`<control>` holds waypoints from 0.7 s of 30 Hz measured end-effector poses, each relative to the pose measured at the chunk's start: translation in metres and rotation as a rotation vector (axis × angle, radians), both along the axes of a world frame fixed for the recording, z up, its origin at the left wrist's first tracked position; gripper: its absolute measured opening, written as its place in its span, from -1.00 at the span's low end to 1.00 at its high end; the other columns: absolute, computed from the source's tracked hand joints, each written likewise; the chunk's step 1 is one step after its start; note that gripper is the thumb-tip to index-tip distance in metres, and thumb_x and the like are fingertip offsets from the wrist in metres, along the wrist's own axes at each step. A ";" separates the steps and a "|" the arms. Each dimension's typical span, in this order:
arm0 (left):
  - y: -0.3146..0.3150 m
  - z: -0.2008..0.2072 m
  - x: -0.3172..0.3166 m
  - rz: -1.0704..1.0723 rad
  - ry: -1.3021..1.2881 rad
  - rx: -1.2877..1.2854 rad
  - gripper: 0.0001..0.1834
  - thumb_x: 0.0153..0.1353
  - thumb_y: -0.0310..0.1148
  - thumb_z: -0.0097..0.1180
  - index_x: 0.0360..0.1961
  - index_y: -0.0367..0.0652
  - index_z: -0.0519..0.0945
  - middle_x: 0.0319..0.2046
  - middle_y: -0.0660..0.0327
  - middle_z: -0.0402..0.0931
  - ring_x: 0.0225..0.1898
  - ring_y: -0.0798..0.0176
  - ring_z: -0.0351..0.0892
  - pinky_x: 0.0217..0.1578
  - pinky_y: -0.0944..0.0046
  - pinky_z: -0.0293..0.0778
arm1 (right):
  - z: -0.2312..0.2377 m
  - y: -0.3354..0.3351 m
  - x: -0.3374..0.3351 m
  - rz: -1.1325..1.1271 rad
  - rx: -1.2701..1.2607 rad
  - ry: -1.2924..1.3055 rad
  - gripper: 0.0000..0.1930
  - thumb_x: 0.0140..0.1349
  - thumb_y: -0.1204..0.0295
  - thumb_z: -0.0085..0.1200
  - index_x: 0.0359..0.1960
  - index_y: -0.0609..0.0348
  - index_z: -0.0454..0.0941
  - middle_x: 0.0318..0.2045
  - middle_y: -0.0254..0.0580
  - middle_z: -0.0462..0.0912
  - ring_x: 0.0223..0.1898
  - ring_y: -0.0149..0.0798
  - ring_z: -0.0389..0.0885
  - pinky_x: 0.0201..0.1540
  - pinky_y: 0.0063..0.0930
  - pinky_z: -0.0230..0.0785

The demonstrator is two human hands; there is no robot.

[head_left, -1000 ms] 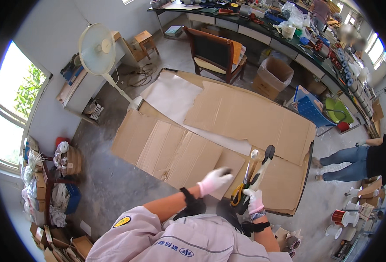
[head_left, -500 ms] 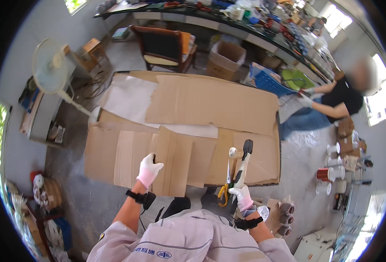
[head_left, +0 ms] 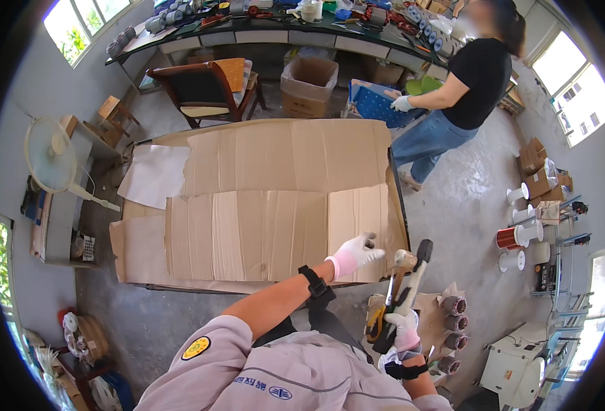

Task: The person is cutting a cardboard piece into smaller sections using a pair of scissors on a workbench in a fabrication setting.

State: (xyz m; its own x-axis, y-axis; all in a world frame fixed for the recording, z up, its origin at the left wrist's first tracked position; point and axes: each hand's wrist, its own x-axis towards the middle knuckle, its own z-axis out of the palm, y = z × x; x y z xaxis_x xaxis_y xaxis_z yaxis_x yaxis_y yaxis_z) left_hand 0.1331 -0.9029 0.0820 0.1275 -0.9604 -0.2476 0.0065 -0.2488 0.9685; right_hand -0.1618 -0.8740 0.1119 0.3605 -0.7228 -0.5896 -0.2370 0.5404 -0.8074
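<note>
My left hand (head_left: 357,257), in a white glove with a pink cuff, reaches rightward over the near right part of the table, its fingers apart and nothing in them. Beneath it lies a long creased cardboard sheet (head_left: 247,233), flat along the near side. My right hand (head_left: 404,331), also gloved, grips a bundle of tools beyond the table's near right corner. The bundle holds a mallet (head_left: 404,259) with a pale head, scissors (head_left: 375,325) with yellow handles, and a long white tool with a black end (head_left: 423,252).
Another cardboard sheet (head_left: 282,154) covers the table's far half. A person (head_left: 480,82) in a black top stands at the far right by a blue basket (head_left: 374,103). Beyond are a chair (head_left: 196,89) and a cluttered workbench (head_left: 282,34). Wound coils (head_left: 456,322) stand at lower right.
My left hand has moved from the left to the right across the table. The near cardboard pieces now lie as a flat, longer layer. The other person has turned toward the bench.
</note>
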 end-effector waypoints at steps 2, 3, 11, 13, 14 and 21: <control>0.005 -0.008 -0.002 -0.062 -0.357 -0.076 -0.32 0.27 -0.08 0.30 0.29 -0.26 0.43 0.11 -0.05 0.55 0.14 0.03 0.56 0.17 0.04 0.49 | 0.016 -0.012 -0.015 -0.057 0.008 -0.011 -0.67 0.07 0.63 0.10 -0.08 0.36 0.63 -0.27 -0.22 0.71 -0.25 -0.24 0.73 -0.13 -0.37 0.59; 0.010 -0.010 0.003 -0.134 -0.703 -0.165 -0.30 0.25 -0.06 0.28 0.32 -0.20 0.44 0.21 -0.04 0.51 0.27 -0.07 0.47 0.30 -0.05 0.38 | 0.030 -0.018 -0.020 -0.087 0.015 -0.029 -0.69 0.07 0.63 0.11 -0.10 0.36 0.64 -0.28 -0.23 0.71 -0.26 -0.25 0.72 -0.15 -0.39 0.59; 0.091 -0.037 0.059 -0.037 -1.292 0.406 -0.06 0.14 0.19 0.29 0.46 0.00 0.30 0.49 0.05 0.18 0.53 -0.17 0.03 0.40 -0.46 -0.01 | 0.025 -0.062 -0.072 -0.090 0.060 -0.002 -0.76 0.08 0.62 0.10 -0.18 0.37 0.63 -0.33 -0.21 0.71 -0.33 -0.26 0.72 -0.19 -0.43 0.58; 0.084 -0.043 0.043 -0.067 -1.297 0.433 -0.05 0.16 0.24 0.24 0.48 -0.01 0.29 0.50 0.00 0.15 0.54 -0.17 0.02 0.39 -0.51 -0.05 | 0.020 -0.069 -0.071 -0.085 0.068 0.010 -0.76 0.07 0.62 0.11 -0.19 0.37 0.63 -0.33 -0.20 0.71 -0.33 -0.26 0.71 -0.18 -0.44 0.57; 0.074 -0.044 0.032 -0.064 -1.296 0.436 -0.05 0.16 0.24 0.24 0.48 -0.01 0.29 0.50 0.00 0.15 0.54 -0.17 0.02 0.39 -0.51 -0.05 | 0.017 -0.073 -0.073 -0.081 0.069 0.010 -0.76 0.07 0.62 0.11 -0.19 0.37 0.63 -0.33 -0.20 0.71 -0.33 -0.26 0.71 -0.18 -0.44 0.57; 0.048 -0.038 0.000 0.019 -1.230 0.409 -0.13 0.22 0.18 0.21 0.46 -0.01 0.32 0.48 0.04 0.21 0.51 -0.19 0.10 0.39 -0.47 0.00 | 0.004 -0.086 -0.037 0.108 0.047 0.046 -0.75 0.05 0.65 0.17 -0.18 0.33 0.64 -0.34 -0.28 0.71 -0.33 -0.35 0.69 -0.22 -0.48 0.56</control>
